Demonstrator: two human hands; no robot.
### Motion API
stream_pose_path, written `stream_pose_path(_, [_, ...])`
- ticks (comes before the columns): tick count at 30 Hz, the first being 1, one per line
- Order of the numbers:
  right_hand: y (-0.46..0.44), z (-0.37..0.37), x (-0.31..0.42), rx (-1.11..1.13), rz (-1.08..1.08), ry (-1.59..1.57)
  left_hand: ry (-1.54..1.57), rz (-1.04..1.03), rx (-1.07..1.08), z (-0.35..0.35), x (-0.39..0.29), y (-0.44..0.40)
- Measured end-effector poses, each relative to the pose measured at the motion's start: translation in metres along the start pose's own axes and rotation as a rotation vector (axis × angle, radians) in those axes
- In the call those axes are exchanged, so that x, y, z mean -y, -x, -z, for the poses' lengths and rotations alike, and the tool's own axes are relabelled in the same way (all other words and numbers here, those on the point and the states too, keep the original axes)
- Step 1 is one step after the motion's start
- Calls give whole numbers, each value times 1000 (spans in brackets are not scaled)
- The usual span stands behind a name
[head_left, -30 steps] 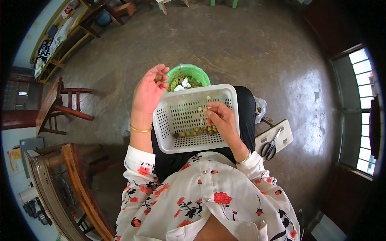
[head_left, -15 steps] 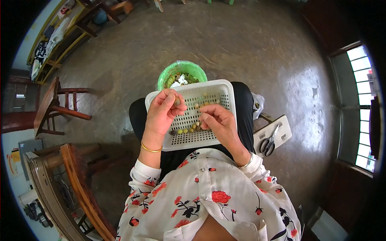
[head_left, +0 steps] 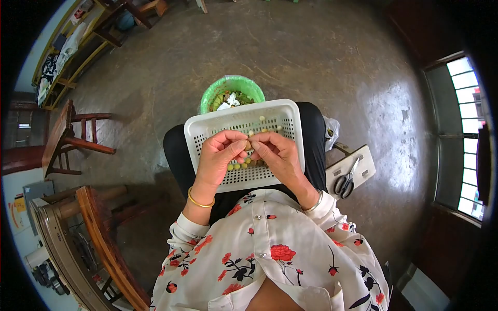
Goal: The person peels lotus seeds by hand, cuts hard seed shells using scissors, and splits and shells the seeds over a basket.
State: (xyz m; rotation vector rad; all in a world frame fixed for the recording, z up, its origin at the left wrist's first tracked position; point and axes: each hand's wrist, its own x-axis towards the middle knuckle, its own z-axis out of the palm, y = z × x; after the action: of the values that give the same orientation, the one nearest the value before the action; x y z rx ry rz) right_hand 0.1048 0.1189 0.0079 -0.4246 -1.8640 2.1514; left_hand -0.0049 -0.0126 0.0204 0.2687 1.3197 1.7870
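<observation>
A white perforated basket (head_left: 194, 132) rests on my lap. Over its middle, my left hand (head_left: 220, 155) and my right hand (head_left: 278, 157) meet at the fingertips. Between them is a small brownish round fruit (head_left: 248, 145), pinched by the fingers of both hands. Several small yellow-green fruits (head_left: 237, 166) lie in the near part of the basket, partly hidden by my hands. Paler small pieces (head_left: 262, 118) lie toward its far side.
Beyond the basket stands a green lined bin (head_left: 236, 83) holding scraps and a white crumpled tissue. Black-handled scissors (head_left: 344, 184) lie on a pale bench at the right, near a plastic bag (head_left: 332, 129). A wooden chair (head_left: 65, 137) stands at the left.
My left hand has come down from above the bin's near edge to the basket, carrying the small fruit. Both hands have closed together on it over the basket.
</observation>
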Motion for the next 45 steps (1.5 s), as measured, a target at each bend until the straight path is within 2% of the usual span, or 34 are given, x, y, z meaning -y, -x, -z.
stream_pose_path(3, [2, -9, 10, -3, -74, -179, -95, -74, -27, 3, 7, 0])
stream_pose_path(11, [6, -2, -4, -3, -114, -196, -203, -142, -62, -6, 9, 3])
stream_pose_path(13, [6, 1, -6, -2, -149, -215, -594, -447, 63, -7, 13, 3])
stream_pose_path(16, [7, 3, -12, 28, -116, -142, -615, -427, 71, 1, 18, 3])
stream_pose_path(21, [8, 4, -12, 23, -161, -273, -511, -392, 30, 1, 22, 6])
stream_pose_path(27, [8, 3, -10, 13, -175, -285, -642, -418, 28, 0, 19, 10])
stream_pose_path(35, [9, 3, -10, 17, -131, -165, -958, -567, 49, -3, 12, 11])
stream_pose_path(39, [10, -1, -8, -22, -79, -11, -971, -586, 57, -2, 13, 10])
stream_pose_path(45, [7, 0, -16, -48, -107, -77, -947, -662, 64, -7, 14, 10])
